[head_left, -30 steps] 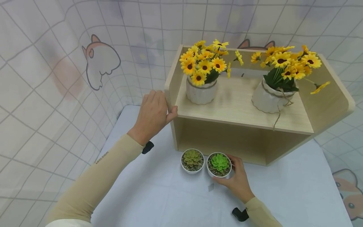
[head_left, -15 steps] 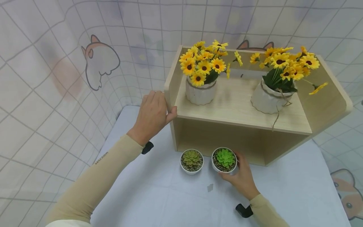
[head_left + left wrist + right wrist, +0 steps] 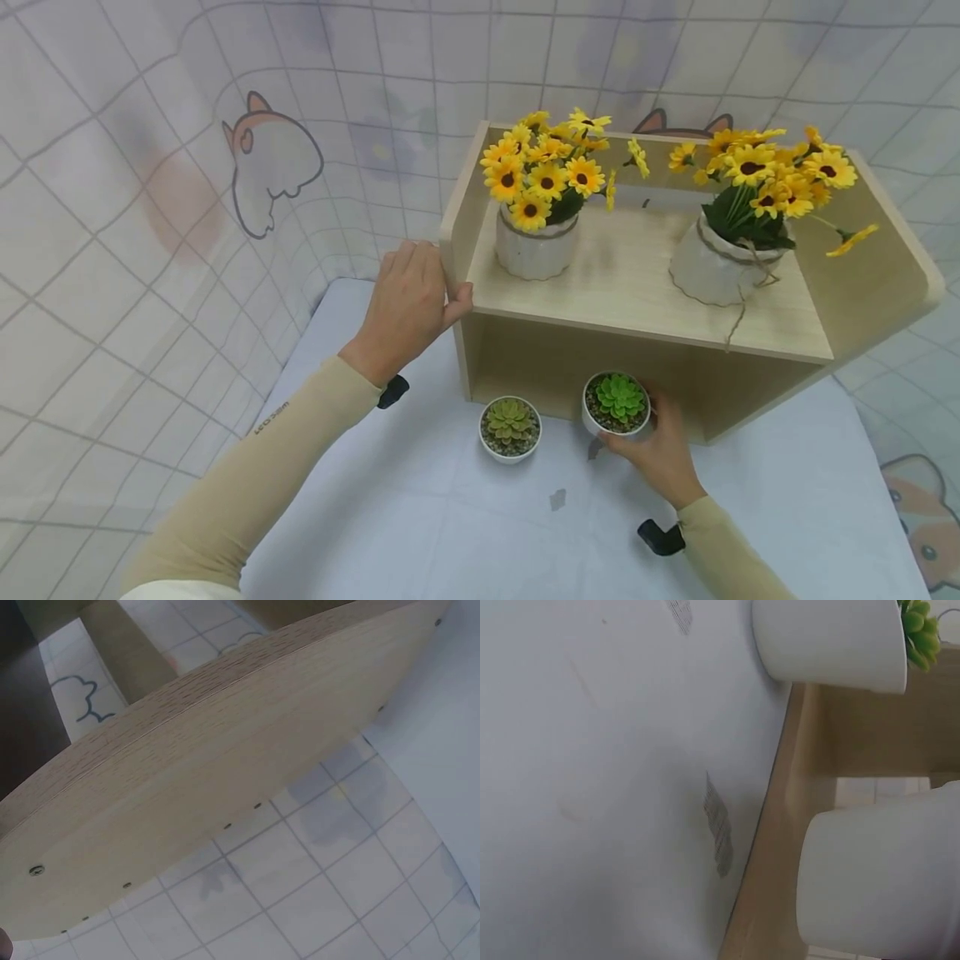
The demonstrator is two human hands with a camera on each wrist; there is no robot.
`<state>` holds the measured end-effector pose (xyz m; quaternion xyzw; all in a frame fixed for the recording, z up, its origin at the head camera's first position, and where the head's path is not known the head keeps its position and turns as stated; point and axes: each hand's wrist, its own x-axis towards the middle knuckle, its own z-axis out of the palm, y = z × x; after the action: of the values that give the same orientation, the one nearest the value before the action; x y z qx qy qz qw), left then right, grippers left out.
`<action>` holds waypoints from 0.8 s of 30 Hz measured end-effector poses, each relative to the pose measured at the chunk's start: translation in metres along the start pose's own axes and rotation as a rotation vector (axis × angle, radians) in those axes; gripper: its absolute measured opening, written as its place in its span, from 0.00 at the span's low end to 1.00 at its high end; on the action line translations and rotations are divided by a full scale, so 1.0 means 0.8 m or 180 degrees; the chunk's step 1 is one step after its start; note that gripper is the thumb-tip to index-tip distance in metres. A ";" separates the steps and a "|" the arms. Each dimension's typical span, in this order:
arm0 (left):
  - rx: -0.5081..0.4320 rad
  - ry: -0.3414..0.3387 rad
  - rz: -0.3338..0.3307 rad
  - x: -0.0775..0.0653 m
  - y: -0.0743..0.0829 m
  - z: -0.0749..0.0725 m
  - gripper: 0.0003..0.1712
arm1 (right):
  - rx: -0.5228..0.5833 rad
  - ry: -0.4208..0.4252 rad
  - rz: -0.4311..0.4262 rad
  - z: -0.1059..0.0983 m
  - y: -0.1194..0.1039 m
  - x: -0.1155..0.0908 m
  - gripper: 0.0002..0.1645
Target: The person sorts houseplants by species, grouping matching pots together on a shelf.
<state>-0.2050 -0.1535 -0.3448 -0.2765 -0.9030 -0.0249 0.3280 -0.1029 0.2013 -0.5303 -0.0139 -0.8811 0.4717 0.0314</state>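
Observation:
My right hand (image 3: 658, 454) holds a small white pot with a bright green succulent (image 3: 619, 398), thumb at its near side. In the right wrist view the held white pot (image 3: 885, 877) is apart from the tabletop, at the lower shelf's front edge. A second white pot with a duller green succulent (image 3: 510, 423) stands on the table to its left; its side (image 3: 829, 641) shows in the right wrist view. My left hand (image 3: 405, 300) grips the left side panel of the wooden shelf (image 3: 637, 321), thumb at the front edge. The left wrist view is filled by that side panel (image 3: 202, 765).
Two ribbed white pots of yellow sunflowers, a left one (image 3: 536, 250) and a right one (image 3: 712, 267), stand on the upper board. A twine end hangs over its edge. White cloth (image 3: 450, 525) covers the table; a gridded curtain (image 3: 112, 250) hangs behind.
My right hand has carried the bright green succulent rightward and toward the shelf, away from the duller one. A second grey mark now shows beneath it. The left hand stays put.

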 end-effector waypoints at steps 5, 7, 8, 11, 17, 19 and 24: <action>0.0015 -0.0037 0.0004 0.000 0.000 0.000 0.17 | 0.0029 0.0196 0.0021 -0.005 0.006 0.017 0.59; 0.0030 -0.0021 0.0018 0.000 -0.001 0.001 0.17 | 0.0005 0.0249 0.0061 -0.009 0.007 0.024 0.59; 0.0041 -0.0014 0.0022 0.000 -0.001 0.001 0.17 | -0.0007 0.0259 0.0088 -0.011 0.007 0.027 0.59; 0.0063 -0.0018 0.0034 0.000 0.000 0.001 0.17 | -0.0033 0.0297 0.0170 -0.016 0.008 0.035 0.59; 0.0065 -0.0065 0.0013 0.000 0.000 0.001 0.18 | 0.0049 0.0421 0.0186 -0.023 0.014 0.051 0.58; 0.0077 -0.0077 0.0014 0.000 0.000 0.000 0.18 | 0.0055 0.0469 0.0183 -0.024 0.017 0.056 0.58; 0.0104 -0.0072 0.0012 0.000 0.000 0.000 0.18 | 0.0008 0.0533 0.0252 -0.027 0.025 0.066 0.58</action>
<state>-0.2049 -0.1540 -0.3447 -0.2731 -0.9064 -0.0064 0.3223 -0.1545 0.2329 -0.5328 -0.0881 -0.8736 0.4708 0.0862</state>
